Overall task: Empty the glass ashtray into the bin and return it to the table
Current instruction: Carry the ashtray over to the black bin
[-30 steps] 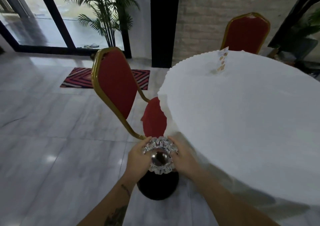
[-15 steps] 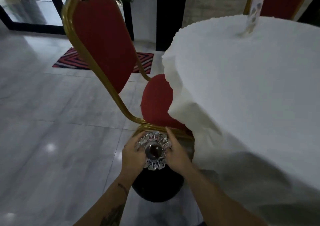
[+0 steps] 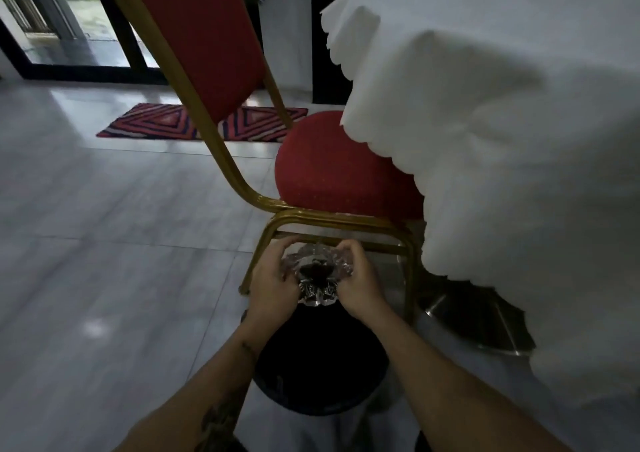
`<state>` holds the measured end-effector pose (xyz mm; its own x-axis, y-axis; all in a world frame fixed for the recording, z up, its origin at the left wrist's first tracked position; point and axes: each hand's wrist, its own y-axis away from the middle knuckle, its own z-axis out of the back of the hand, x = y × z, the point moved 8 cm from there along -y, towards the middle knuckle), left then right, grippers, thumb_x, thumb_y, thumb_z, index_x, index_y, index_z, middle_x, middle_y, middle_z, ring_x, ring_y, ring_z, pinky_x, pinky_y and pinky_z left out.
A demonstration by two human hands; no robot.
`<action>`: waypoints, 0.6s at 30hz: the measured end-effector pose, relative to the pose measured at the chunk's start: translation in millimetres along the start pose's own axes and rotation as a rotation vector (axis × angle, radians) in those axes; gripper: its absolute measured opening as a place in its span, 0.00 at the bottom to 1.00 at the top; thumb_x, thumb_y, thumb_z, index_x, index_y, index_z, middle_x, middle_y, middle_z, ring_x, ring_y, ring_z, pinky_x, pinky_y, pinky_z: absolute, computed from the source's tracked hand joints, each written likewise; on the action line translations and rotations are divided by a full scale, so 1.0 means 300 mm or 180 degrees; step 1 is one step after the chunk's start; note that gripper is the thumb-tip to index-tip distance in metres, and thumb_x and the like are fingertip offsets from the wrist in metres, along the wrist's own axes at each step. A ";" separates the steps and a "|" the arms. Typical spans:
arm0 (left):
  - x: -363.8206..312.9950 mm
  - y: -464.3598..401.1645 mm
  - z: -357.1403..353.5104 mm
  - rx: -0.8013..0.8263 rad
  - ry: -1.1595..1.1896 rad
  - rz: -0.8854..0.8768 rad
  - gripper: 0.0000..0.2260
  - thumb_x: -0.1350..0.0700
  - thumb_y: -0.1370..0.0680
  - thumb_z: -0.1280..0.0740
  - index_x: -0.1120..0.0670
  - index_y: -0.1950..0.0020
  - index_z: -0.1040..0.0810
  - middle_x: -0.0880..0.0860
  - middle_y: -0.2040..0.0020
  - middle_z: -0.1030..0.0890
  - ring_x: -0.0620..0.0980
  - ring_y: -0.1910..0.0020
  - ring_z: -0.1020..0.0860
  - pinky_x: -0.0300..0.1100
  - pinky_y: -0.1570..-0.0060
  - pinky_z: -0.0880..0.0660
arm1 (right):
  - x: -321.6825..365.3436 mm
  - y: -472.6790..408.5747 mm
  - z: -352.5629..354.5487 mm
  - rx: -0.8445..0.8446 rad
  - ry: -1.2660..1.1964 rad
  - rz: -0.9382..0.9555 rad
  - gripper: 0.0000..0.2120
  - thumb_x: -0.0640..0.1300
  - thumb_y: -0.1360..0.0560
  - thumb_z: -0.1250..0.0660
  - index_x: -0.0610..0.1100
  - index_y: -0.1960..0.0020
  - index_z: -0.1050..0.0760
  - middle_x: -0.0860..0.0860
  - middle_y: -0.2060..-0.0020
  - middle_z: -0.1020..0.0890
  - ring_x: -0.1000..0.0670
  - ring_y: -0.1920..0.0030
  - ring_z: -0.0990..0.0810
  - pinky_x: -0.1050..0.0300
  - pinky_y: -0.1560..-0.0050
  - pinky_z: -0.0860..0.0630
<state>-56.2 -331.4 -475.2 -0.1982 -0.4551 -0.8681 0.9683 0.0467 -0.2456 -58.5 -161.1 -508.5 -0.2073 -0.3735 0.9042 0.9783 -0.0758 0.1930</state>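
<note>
Grey tiled floor [image 3: 104, 243], white-draped table [image 3: 519, 139], bin [image 3: 318, 365]

No text, label, brand, number or sign can be read anywhere in this view.

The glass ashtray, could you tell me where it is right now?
Low centre of the head view: the glass ashtray is gripped between left hand and right hand, above the black bin.

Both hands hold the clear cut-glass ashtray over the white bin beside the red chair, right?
Not quite: the head view shows the round bin is black. Otherwise right: left hand and right hand grip the clear cut-glass ashtray above it, beside the red gold-framed chair.
</note>
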 end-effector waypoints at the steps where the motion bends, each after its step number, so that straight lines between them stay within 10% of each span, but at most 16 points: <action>1: 0.010 0.011 -0.001 0.0086 -0.0024 0.0057 0.26 0.73 0.28 0.35 0.50 0.34 0.25 0.46 0.39 0.22 0.43 0.41 0.22 0.26 0.44 0.27 | -0.004 0.018 -0.005 0.0018 0.0036 0.0058 0.31 0.22 0.30 0.39 0.60 0.50 0.32 0.53 0.44 0.23 0.53 0.51 0.22 0.58 0.64 0.27; 5: 0.017 0.031 0.002 0.0372 -0.0309 0.0328 0.25 0.69 0.27 0.31 0.51 0.33 0.25 0.47 0.36 0.23 0.49 0.41 0.22 0.44 0.38 0.24 | -0.008 0.057 -0.019 0.0101 0.0195 0.0240 0.33 0.21 0.33 0.39 0.59 0.48 0.34 0.50 0.44 0.24 0.49 0.46 0.21 0.57 0.57 0.25; 18: -0.048 0.096 -0.014 0.0592 -0.1172 -0.0777 0.19 0.66 0.30 0.30 0.54 0.41 0.21 0.50 0.47 0.16 0.48 0.51 0.20 0.39 0.51 0.23 | -0.026 0.080 0.006 0.0121 0.0790 0.0595 0.22 0.30 0.29 0.35 0.57 0.47 0.28 0.55 0.52 0.19 0.51 0.51 0.20 0.46 0.51 0.18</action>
<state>-26.1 -319.8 -471.7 -0.3885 -0.7194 -0.5758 0.9176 -0.2452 -0.3127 -33.4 -158.4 -510.3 -0.0122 -0.5923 0.8056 0.9975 0.0483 0.0507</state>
